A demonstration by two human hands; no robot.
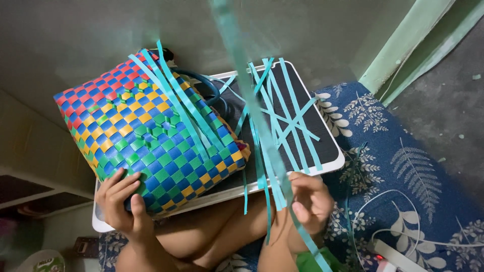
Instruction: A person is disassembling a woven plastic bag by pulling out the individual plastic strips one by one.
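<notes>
- Woven basket [146,136]: plastic-strip weave in blue, green, yellow and red checks; lies tilted at left centre of the frame, resting partly on a dark board. Body looks largely woven; loose ends still stick out, so finishing appears to remain.
- Teal strips [282,116]: long flat plastic bands, unwoven, fanning from the basket's upper edge across the board at centre; one runs blurred up past the camera.
- Left hand [123,204]: lower left of the frame, fingers and thumb closed on the basket's lower corner; a firm grip holding the basket.
- Right hand [310,201]: lower centre-right, fingers pinched narrowly on a teal strip.
- Board [327,146]: dark flat panel with white rim, centre of the frame, lying across the person's lap.
- Blue cloth [398,166]: leaf-patterned, right side, under the board.
- White cable [403,194]: loops over the cloth at lower right, near a white power strip [396,257].
</notes>
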